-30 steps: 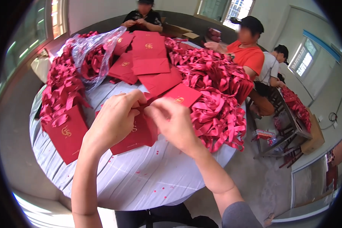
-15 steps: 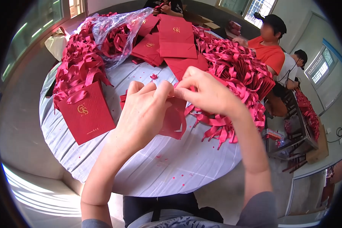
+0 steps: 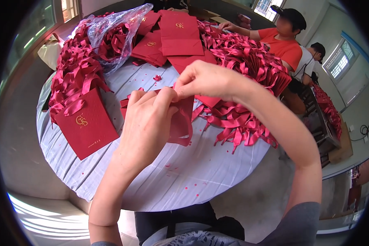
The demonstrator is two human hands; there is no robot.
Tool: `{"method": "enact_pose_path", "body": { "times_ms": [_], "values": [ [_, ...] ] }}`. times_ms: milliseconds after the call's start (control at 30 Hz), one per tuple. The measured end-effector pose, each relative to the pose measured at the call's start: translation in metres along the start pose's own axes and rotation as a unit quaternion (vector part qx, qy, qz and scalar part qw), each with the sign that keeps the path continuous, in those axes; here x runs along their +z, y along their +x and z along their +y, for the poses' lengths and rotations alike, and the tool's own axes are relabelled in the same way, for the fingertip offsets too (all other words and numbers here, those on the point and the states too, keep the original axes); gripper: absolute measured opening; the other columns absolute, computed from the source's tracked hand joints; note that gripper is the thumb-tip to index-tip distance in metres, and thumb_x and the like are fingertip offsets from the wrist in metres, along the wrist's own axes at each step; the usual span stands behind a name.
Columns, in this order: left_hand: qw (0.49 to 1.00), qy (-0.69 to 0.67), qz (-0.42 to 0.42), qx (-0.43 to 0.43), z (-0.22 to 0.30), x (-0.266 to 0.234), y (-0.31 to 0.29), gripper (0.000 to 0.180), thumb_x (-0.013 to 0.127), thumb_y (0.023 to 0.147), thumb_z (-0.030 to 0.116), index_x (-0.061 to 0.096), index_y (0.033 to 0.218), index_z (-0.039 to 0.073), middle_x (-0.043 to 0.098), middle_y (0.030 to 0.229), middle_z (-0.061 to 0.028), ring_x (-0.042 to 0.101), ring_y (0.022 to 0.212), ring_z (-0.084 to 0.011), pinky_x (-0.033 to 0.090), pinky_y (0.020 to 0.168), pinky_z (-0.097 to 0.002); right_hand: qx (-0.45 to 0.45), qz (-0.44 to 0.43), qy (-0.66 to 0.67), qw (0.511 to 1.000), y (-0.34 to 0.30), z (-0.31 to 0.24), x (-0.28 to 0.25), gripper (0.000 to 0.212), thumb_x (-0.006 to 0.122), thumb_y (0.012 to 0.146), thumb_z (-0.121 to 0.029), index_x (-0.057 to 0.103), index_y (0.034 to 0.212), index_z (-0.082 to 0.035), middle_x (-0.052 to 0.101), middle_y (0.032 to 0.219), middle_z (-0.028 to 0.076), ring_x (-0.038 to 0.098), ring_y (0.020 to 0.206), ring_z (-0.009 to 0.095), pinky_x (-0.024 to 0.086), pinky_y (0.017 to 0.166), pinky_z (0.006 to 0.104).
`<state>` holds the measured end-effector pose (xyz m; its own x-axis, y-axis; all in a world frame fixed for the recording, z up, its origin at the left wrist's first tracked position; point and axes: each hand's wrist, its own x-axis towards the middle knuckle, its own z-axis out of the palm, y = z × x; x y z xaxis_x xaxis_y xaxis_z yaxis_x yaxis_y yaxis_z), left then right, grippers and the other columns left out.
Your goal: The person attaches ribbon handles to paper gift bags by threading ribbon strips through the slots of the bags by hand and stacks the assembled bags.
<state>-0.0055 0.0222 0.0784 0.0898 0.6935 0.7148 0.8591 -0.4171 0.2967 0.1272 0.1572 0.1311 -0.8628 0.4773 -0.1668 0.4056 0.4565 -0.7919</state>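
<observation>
Near the middle of the table, my left hand (image 3: 145,121) is closed around the upper part of a red paper bag (image 3: 181,122). A ribbon loop hangs at the bag's lower right. My right hand (image 3: 205,80) pinches at the bag's top edge, its fingertips meeting those of my left. A bit of red shows there, but what the pinch holds is too hidden to name. To the left lies a finished-looking red paper bag (image 3: 86,123) with gold lettering and a ribbon handle.
Ribboned bags are heaped at left (image 3: 76,65) and right (image 3: 246,61). Flat red bags (image 3: 180,33) and clear plastic wrap (image 3: 115,37) lie at the back. Red scraps dot the pale tablecloth (image 3: 160,180). A person in an orange shirt (image 3: 281,45) sits at far right; others work beyond.
My right hand has lifted slightly and its elbow has swung outward to the right. My left hand keeps its hold on the bag. The whole view has shifted a little.
</observation>
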Motion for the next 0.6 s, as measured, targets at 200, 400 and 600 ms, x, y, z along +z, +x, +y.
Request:
{"method": "enact_pose_path", "body": {
  "times_ms": [200,400,600],
  "values": [
    [1.0,-0.028,-0.002,-0.015,-0.002,-0.002,0.002,0.017,0.062,0.077,0.002,0.051,0.089,0.005,0.058,0.068,-0.0096,0.058,0.068,-0.0265,0.038,0.07,-0.0375,-0.047,0.178,0.011,0.983,-0.005,0.007,0.021,0.015,0.061,0.086,-0.011,0.067,0.083,0.002,0.064,0.083,0.005,0.058,0.082,0.011,0.047,0.077,0.026],
    [0.999,-0.034,-0.008,-0.037,0.004,0.0,0.004,0.011,0.058,0.08,-0.001,0.054,0.088,0.003,0.062,0.075,-0.0097,0.058,0.07,-0.0268,0.038,0.069,-0.0351,-0.152,0.304,0.055,0.939,0.004,0.002,-0.016,0.023,0.058,0.09,-0.018,0.066,0.091,0.004,0.066,0.09,0.007,0.059,0.09,0.011,0.044,0.086,0.026],
    [0.999,-0.019,-0.027,-0.041,0.008,0.002,0.002,0.009,0.06,0.084,0.005,0.054,0.09,0.002,0.063,0.08,-0.0088,0.056,0.07,-0.0258,0.038,0.076,-0.0349,-0.135,0.339,0.184,0.913,0.011,0.026,-0.026,0.023,0.06,0.09,-0.019,0.066,0.094,0.002,0.065,0.091,0.005,0.057,0.083,0.007,0.045,0.076,0.0235]
  ]
}}
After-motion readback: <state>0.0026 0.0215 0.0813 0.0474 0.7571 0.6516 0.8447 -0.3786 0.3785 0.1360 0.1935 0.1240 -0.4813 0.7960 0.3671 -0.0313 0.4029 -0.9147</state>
